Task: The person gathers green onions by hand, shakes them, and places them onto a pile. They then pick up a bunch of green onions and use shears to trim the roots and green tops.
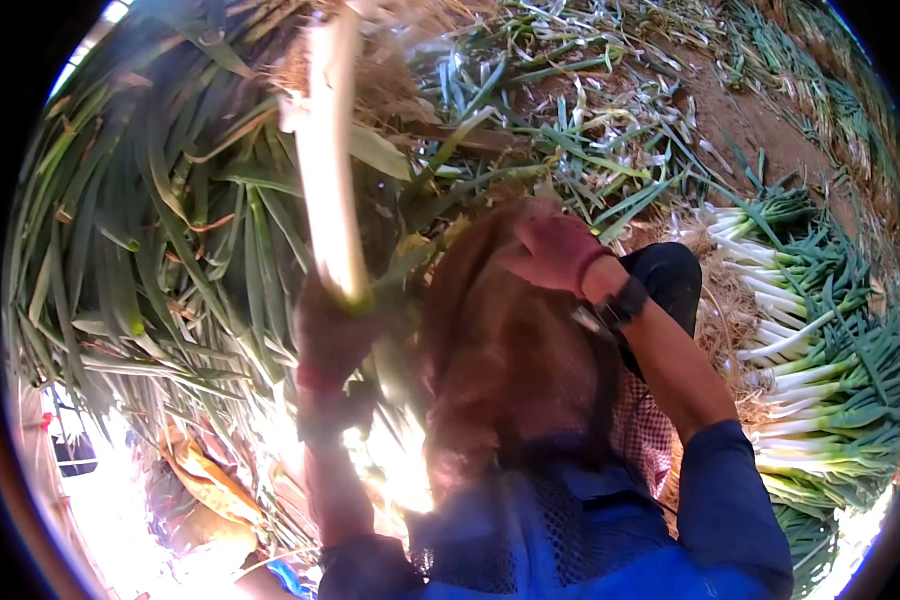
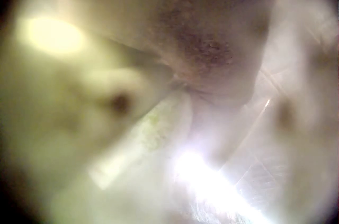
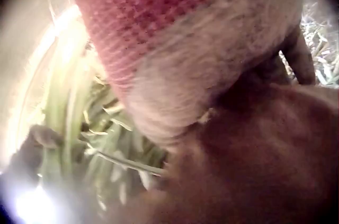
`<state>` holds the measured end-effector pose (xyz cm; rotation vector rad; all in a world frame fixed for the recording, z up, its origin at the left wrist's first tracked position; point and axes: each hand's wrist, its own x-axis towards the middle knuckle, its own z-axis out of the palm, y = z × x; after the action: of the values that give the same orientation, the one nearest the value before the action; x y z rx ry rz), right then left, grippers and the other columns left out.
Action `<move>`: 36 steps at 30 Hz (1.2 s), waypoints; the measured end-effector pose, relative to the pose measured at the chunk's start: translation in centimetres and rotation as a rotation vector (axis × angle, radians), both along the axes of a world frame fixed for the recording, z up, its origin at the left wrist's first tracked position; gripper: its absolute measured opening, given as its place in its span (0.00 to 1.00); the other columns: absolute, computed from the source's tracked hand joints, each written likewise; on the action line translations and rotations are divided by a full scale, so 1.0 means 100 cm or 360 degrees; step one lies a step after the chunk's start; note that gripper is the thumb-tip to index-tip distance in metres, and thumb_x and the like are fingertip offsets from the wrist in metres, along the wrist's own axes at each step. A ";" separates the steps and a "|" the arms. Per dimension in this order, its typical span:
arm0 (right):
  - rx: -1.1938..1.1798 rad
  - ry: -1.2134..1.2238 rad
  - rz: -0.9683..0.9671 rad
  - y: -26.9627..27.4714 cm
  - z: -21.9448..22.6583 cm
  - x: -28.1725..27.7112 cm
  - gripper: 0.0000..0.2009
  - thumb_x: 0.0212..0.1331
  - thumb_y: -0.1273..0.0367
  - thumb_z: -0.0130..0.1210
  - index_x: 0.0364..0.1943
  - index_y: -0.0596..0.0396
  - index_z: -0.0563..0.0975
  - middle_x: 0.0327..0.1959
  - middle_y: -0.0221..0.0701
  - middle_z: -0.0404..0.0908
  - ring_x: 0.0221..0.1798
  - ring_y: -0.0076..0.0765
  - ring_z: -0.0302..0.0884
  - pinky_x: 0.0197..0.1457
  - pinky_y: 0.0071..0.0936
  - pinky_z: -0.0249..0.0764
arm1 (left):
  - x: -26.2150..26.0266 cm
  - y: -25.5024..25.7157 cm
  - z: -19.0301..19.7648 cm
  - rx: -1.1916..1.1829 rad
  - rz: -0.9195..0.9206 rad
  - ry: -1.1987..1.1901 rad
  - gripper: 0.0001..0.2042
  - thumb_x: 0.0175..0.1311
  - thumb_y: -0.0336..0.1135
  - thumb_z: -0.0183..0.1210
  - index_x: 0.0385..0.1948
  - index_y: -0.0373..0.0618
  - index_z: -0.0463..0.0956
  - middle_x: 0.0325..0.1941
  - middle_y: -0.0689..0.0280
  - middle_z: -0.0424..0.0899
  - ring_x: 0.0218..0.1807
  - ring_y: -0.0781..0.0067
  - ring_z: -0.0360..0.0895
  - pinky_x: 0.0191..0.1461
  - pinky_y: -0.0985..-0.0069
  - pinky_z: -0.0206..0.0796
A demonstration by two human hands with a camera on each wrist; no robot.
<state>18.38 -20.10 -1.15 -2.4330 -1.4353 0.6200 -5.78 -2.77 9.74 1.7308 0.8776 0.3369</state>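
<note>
In the head view the left hand [image 1: 335, 335], in a dark glove and blurred, grips a green onion stalk [image 1: 332, 170] that stands nearly upright, its white shank above the fist and its roots at the top. The right hand [image 1: 560, 250], in a reddish glove, lies on the brown cloth [image 1: 500, 330] over the lap and holds no onion that shows. Its glove [image 3: 201, 60] fills the top of the right wrist view, against the brown cloth [image 3: 249, 160]; its fingertips are mostly hidden. The left wrist view is blurred, with a dark glove [image 2: 201, 49] beside a pale stalk [image 2: 159, 123].
A large heap of long green leaves [image 1: 150, 210] fills the left side. Trimmed onions with white shanks [image 1: 790, 390] lie in a row at the right, roots inward. Loose leaf scraps [image 1: 610, 150] cover the soil [image 1: 760, 130] beyond the knee. A yellowish dry leaf [image 1: 210, 480] lies lower left.
</note>
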 end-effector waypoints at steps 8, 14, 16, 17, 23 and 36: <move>0.1431 -0.0970 0.0517 -0.034 0.148 -0.057 0.15 0.56 0.64 0.64 0.47 0.48 0.81 0.47 0.32 0.83 0.51 0.42 0.80 0.57 0.44 0.78 | 0.032 -0.003 -0.022 -0.0317 -0.0705 0.0009 0.42 0.38 0.25 0.80 0.63 0.41 0.73 0.51 0.67 0.83 0.50 0.75 0.80 0.55 0.72 0.77; 0.1081 -0.0813 0.0521 -0.065 0.157 -0.032 0.08 0.55 0.67 0.66 0.38 0.50 0.83 0.44 0.32 0.84 0.49 0.37 0.83 0.54 0.37 0.79 | 0.044 0.005 -0.079 0.0246 -0.0949 0.0058 0.39 0.36 0.23 0.80 0.59 0.41 0.75 0.49 0.69 0.84 0.48 0.76 0.80 0.54 0.71 0.77; 0.1228 -0.0140 -0.0026 -0.072 0.151 -0.024 0.10 0.58 0.64 0.65 0.40 0.53 0.83 0.46 0.37 0.86 0.52 0.39 0.84 0.54 0.38 0.79 | 0.044 0.006 -0.072 0.0253 -0.0968 0.0024 0.39 0.35 0.22 0.80 0.59 0.41 0.75 0.47 0.70 0.83 0.46 0.77 0.79 0.53 0.72 0.76; 0.0801 -0.0406 -0.0262 -0.068 0.154 -0.024 0.15 0.59 0.59 0.65 0.41 0.57 0.82 0.46 0.41 0.87 0.49 0.46 0.86 0.52 0.40 0.80 | 0.045 0.008 -0.061 -0.0027 -0.0979 0.0206 0.40 0.33 0.22 0.80 0.58 0.41 0.75 0.46 0.71 0.83 0.45 0.78 0.79 0.52 0.74 0.76; 0.0889 0.0023 -0.0508 0.000 0.093 0.002 0.22 0.56 0.53 0.68 0.47 0.54 0.83 0.40 0.40 0.86 0.49 0.59 0.84 0.54 0.51 0.81 | 0.034 0.016 -0.067 0.0092 -0.0931 -0.0027 0.40 0.32 0.25 0.81 0.57 0.40 0.76 0.45 0.69 0.84 0.45 0.76 0.80 0.52 0.73 0.76; 0.0254 -0.0517 -0.0807 -0.073 0.109 0.116 0.32 0.61 0.53 0.63 0.66 0.55 0.75 0.56 0.52 0.84 0.56 0.50 0.86 0.60 0.41 0.81 | -0.017 0.069 -0.063 -0.0488 -0.0757 0.0076 0.31 0.30 0.31 0.83 0.45 0.38 0.81 0.36 0.68 0.85 0.36 0.75 0.81 0.41 0.74 0.76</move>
<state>29.98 -27.38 9.73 -2.6926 -0.8493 -0.0017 -7.50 4.17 3.46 1.6015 0.4945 -0.1497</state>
